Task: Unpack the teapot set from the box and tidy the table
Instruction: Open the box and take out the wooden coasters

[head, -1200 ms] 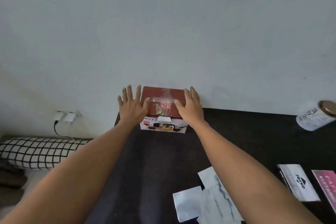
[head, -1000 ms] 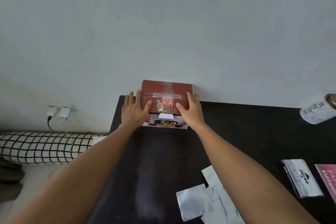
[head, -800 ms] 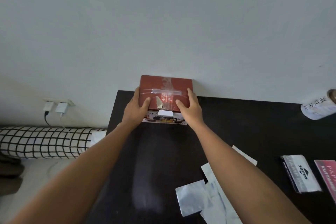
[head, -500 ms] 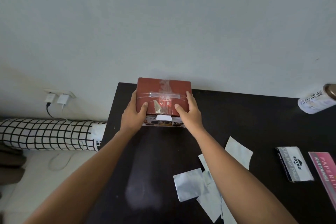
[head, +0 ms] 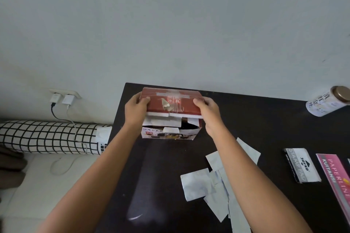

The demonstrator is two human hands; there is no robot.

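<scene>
Red cardboard lid (head: 171, 102) sits raised over the box (head: 168, 134) at the table's (head: 265, 119) far left corner; your left hand (head: 135, 108) and right hand (head: 209, 110) pinch its ends, so lift evenly, keeping it level, clear of the flaps

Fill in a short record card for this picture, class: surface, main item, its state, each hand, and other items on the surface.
surface: dark table set against a pale wall
main item: red box near the table's far left corner
state: red lid lifted at the front, dark gap beneath; contents not clear
left hand: holds the lid's left end
right hand: holds the lid's right end
other items: loose papers, stamp pad box, pink booklet, tin
</scene>
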